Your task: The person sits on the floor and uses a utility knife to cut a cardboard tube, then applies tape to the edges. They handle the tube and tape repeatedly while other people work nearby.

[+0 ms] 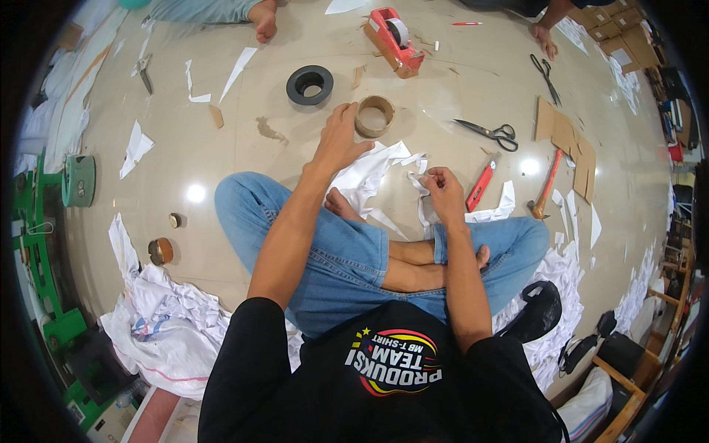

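My left hand (343,139) reaches forward with its thumb apart from its fingers. Its fingertips are at the left side of a brown tape roll (374,117) standing on the floor; whether they touch it is hard to tell. My right hand (445,193) is closed in a pinch at a thin white strip (418,181), which hangs down from the fingertips. Crumpled white scrap (363,176) lies between my hands, in front of my crossed legs. A black ring-shaped roll (309,86) rests beyond my left hand. Close to my right hand lies a red utility knife (482,181).
Farther off are a red tape dispenser (395,43), black scissors (489,134) and a second pair (546,77). A hammer (546,184) and folded cardboard (567,140) lie at right. White scraps pile beside both knees. Another person's foot (264,21) and a hand (545,40) show at the far edge.
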The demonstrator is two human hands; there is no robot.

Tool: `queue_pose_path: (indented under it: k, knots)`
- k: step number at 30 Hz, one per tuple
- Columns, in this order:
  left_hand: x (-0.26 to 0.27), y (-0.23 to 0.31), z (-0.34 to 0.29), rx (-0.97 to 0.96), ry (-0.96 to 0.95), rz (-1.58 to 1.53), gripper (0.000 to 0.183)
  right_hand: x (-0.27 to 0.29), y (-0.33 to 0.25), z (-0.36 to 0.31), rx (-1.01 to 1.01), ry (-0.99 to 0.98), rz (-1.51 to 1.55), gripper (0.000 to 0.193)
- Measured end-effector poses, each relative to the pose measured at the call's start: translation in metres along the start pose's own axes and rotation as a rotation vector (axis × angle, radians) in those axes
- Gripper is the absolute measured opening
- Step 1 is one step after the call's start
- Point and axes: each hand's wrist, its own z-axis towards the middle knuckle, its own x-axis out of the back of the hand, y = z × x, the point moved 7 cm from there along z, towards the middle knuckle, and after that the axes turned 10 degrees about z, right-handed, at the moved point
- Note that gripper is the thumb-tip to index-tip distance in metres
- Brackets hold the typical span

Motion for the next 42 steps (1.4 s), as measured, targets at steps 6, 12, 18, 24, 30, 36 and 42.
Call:
queue_pose_path:
  k: [6, 12, 18, 24, 30, 36, 42]
  knots:
    - [-0.001, -0.002, -0.001, 0.033, 0.001, -0.008, 0.103, -0.003, -0.001, 0.0, -0.03, -0.019, -0.031, 0.03]
    - [-0.001, -0.002, 0.0, 0.047, -0.017, -0.002, 0.107, -0.003, -0.004, -0.001, -0.037, -0.023, -0.051, 0.03]
    - [-0.004, -0.004, -0.001, 0.079, -0.048, 0.018, 0.114, 0.0, 0.008, 0.002, -0.01, -0.004, -0.044, 0.028]
    - [-0.006, -0.01, -0.002, 0.11, -0.094, 0.038, 0.113, 0.003, -0.005, 0.001, -0.047, -0.019, -0.068, 0.026]
    - [-0.005, -0.01, -0.002, 0.13, -0.161, 0.08, 0.107, 0.003, -0.002, 0.0, -0.048, -0.023, -0.064, 0.028]
    - [-0.003, -0.011, -0.002, 0.202, -0.221, 0.09, 0.115, 0.0, 0.003, 0.001, -0.051, -0.044, -0.08, 0.029]
    - [-0.007, -0.011, 0.0, 0.142, -0.1, 0.051, 0.122, 0.0, 0.003, 0.0, -0.056, -0.039, -0.074, 0.03]
